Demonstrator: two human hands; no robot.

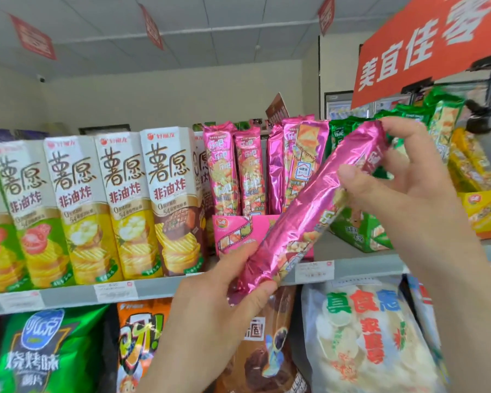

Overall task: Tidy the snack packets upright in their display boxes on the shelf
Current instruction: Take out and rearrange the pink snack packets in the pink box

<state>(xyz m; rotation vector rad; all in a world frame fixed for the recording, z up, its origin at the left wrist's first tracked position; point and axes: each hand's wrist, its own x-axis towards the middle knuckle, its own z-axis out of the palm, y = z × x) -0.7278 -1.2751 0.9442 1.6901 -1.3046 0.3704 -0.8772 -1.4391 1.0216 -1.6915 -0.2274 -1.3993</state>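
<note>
Your left hand grips the lower end of a pink packet, with the fingers curled round the crimped foil. Your right hand pinches its upper end between thumb and fingers. The packet runs on a slant from low at your left hand to high at your right, in front of the shelf and not yet in any box. Holding both ends probably lets you turn it label-out and stand it up before sliding it in.

Just behind the packet, between your hands, is the pink display box. It holds several upright pink packets that lean slightly, with a gap between them that looks like the likely slot.

Behind and below your right hand, a green display box sits askew and holds green packets tilted toward your right. Beyond that hand, a yellow display box holds slanted yellow packets.

Well off beyond your left hand, potato-chip cartons stand in a neat row. Under both hands, large bags fill the lower shelf.
</note>
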